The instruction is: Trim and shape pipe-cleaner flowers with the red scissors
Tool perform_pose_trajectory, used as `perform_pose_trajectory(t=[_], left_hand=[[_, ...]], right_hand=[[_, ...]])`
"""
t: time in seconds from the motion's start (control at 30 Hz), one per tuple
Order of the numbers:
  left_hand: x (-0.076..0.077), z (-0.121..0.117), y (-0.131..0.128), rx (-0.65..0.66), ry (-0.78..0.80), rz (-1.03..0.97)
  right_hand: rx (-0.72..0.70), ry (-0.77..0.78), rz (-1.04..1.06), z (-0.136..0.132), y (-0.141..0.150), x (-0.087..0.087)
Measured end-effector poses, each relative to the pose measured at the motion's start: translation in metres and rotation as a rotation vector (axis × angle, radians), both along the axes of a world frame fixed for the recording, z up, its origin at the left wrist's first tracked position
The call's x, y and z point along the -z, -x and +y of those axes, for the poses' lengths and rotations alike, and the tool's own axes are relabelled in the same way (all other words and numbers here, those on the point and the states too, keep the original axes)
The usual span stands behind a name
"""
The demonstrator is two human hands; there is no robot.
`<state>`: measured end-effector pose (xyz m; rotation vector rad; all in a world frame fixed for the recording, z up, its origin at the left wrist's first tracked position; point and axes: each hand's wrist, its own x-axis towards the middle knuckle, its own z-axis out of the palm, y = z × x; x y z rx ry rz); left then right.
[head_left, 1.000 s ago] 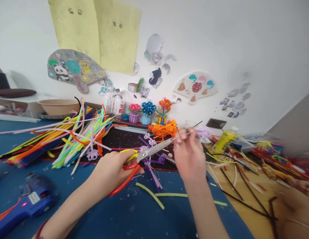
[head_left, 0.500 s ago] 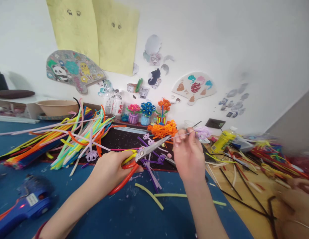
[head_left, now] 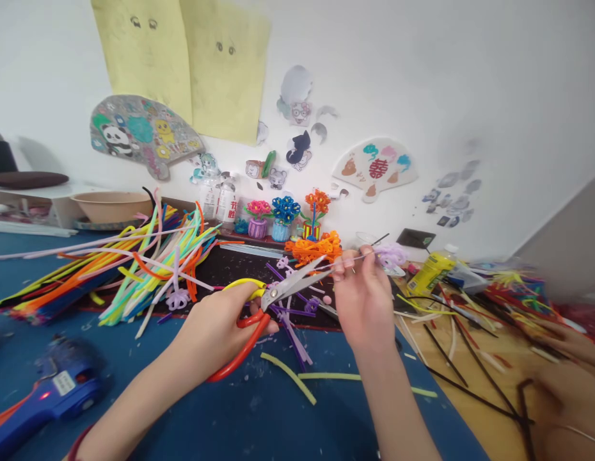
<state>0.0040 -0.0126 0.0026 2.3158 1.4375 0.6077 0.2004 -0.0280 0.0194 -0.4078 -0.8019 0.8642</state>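
Observation:
My left hand (head_left: 225, 326) grips the yellow and red handles of a pair of scissors (head_left: 277, 292), whose blades stand apart and point toward my other hand. Between thumb and fingers, my right hand (head_left: 364, 294) pinches a thin stem that runs across toward the blades. At the stem's far end, beyond my fingertips, is a fluffy lilac pipe-cleaner flower (head_left: 392, 255). Below the scissors lie purple pipe cleaners (head_left: 292, 336) and two pale green pieces (head_left: 290, 378). Whether the blades touch the stem I cannot tell.
A heap of coloured pipe cleaners (head_left: 115, 262) lies left, with a blue glue gun (head_left: 62, 378) nearer me. Small potted flowers (head_left: 283, 221) and an orange pile (head_left: 317, 248) stand behind. At right are a yellow bottle (head_left: 434, 269), black strips and another person's hand (head_left: 573, 384).
The scissor blades, closed together half a second ago, have spread apart. My right hand keeps its pinch on the stem. The other person's hands at right have shifted.

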Motion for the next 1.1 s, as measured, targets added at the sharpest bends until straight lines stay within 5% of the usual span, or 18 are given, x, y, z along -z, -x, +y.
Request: perform_pose_trajectory(t=[0.6,1.1], left_hand=[[-0.0044,0.0005,0.0019,-0.081,-0.087,-0.089],[0.0009,0.0014,0.0018,0.005,-0.077,-0.008]], right_hand=[[0.004,-0.057,0.031,-0.0016,-0.0036,0.0020],[-0.051,-0.050,0.000,-0.0039,-0.0018,0.0013]])
